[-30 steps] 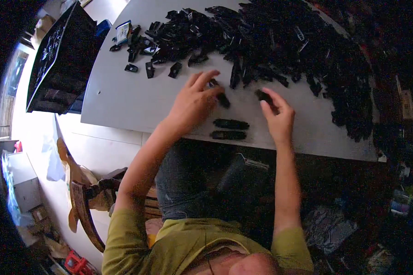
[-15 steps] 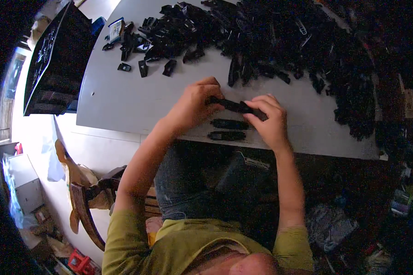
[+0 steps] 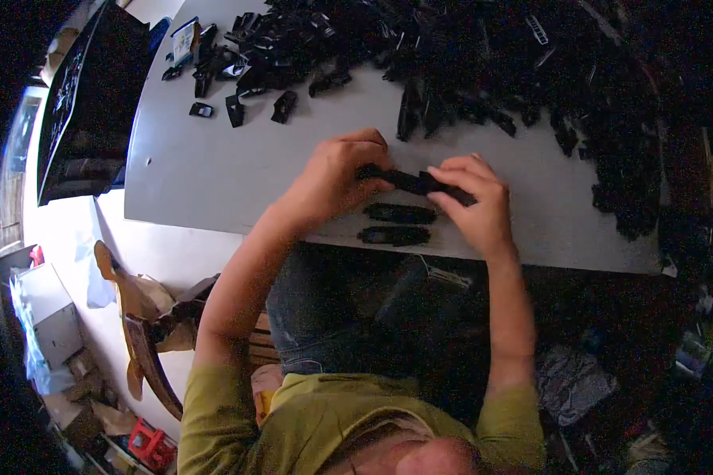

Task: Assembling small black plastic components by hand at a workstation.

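Observation:
A long black plastic part (image 3: 406, 180) is held level just above the table, gripped at both ends. My left hand (image 3: 342, 168) wraps its left end, with the fingers closed round it. At the other end, my right hand (image 3: 477, 196) pinches it between thumb and fingers. Two similar black parts lie side by side just below: the upper one (image 3: 402, 213) and the lower one (image 3: 394, 235) near the table's front edge. Whether the held part is one piece or two joined pieces, I cannot tell.
A large heap of black plastic parts (image 3: 467, 71) covers the table's far and right side. Several loose pieces, one small black piece (image 3: 284, 106) among them, lie left of it on the grey table (image 3: 214, 174). A black crate (image 3: 91, 111) stands at the left. A wooden chair (image 3: 146, 364) is below.
My right hand has shifted slightly to the right along the held part. My left hand keeps its grip. The whole view has moved a little.

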`<state>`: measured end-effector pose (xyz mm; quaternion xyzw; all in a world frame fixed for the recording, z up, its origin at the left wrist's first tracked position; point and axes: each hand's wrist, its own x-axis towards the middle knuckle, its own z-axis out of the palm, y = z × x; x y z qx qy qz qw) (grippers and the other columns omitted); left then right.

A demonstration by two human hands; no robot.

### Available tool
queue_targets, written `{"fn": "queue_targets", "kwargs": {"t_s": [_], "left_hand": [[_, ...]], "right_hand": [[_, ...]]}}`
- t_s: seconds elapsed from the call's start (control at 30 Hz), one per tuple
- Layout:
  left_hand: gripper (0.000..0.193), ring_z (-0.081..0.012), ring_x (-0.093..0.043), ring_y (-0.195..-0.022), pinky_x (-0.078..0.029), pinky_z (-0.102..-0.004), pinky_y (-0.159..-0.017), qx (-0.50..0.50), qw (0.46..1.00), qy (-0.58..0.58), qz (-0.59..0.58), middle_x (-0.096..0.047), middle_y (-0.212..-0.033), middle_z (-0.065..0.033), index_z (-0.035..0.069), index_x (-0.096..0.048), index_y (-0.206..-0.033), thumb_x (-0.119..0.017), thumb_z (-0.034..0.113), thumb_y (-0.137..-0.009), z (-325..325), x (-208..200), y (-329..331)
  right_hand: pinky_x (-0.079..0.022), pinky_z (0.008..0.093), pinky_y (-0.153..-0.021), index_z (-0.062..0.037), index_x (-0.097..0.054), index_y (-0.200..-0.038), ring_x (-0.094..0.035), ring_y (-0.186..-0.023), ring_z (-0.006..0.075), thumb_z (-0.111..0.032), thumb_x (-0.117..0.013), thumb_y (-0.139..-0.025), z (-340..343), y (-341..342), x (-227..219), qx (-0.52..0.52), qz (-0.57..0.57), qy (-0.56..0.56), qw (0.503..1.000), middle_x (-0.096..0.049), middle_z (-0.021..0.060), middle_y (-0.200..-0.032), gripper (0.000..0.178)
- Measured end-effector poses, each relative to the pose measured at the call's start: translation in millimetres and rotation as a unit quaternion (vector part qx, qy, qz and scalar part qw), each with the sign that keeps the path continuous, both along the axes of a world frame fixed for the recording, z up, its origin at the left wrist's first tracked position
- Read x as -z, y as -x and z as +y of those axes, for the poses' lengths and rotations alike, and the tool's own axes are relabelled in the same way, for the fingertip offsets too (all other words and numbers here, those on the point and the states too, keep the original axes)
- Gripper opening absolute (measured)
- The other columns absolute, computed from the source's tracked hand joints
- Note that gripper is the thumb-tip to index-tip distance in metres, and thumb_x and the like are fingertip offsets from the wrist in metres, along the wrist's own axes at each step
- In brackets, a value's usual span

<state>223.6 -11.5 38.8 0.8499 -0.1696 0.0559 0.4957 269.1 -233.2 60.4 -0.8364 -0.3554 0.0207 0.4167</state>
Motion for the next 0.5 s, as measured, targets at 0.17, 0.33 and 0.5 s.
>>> {"fn": "queue_targets", "kwargs": {"t_s": [0.17,0.33,0.5], "left_hand": [[0.021,-0.0317,-0.059,-0.079,-0.047,-0.0354,-0.068,-0.022,1.000,-0.003,0.011,-0.058,-0.085,-0.0112,0.001,-0.061,-0.080,-0.073,0.005,-0.063,-3.9,2.0,1.3],[0.020,-0.0311,-0.059,-0.078,-0.048,-0.0355,-0.068,-0.033,0.998,0.014,0.044,-0.059,-0.084,-0.0110,0.001,-0.062,-0.080,-0.072,0.006,-0.063,-5.2,-1.9,2.0],[0.021,-0.0307,-0.059,-0.078,-0.048,-0.0359,-0.068,-0.020,1.000,-0.006,0.021,-0.059,-0.083,-0.0107,0.001,-0.062,-0.080,-0.073,0.008,-0.063,-5.0,-3.9,-1.3]], "right_hand": [[-0.045,0.0277,-0.073,-0.0005,-0.065,-0.089,-0.057,-0.084,0.0215,0.006,-0.073,-0.059,1.2,2.9,11.6,0.020,0.029,-0.031,0.999,-0.059,0.0091,-0.088,0.031],[-0.044,0.0263,-0.073,-0.0001,-0.065,-0.089,-0.057,-0.084,0.0174,0.006,-0.072,-0.060,1.5,5.0,5.5,0.051,0.034,-0.024,0.998,-0.059,0.0087,-0.087,0.031],[-0.046,0.0283,-0.074,0.0008,-0.065,-0.088,-0.058,-0.086,0.0178,0.006,-0.073,-0.059,0.2,1.6,8.9,0.025,0.048,-0.031,0.998,-0.060,0.0088,-0.090,0.031]]}}
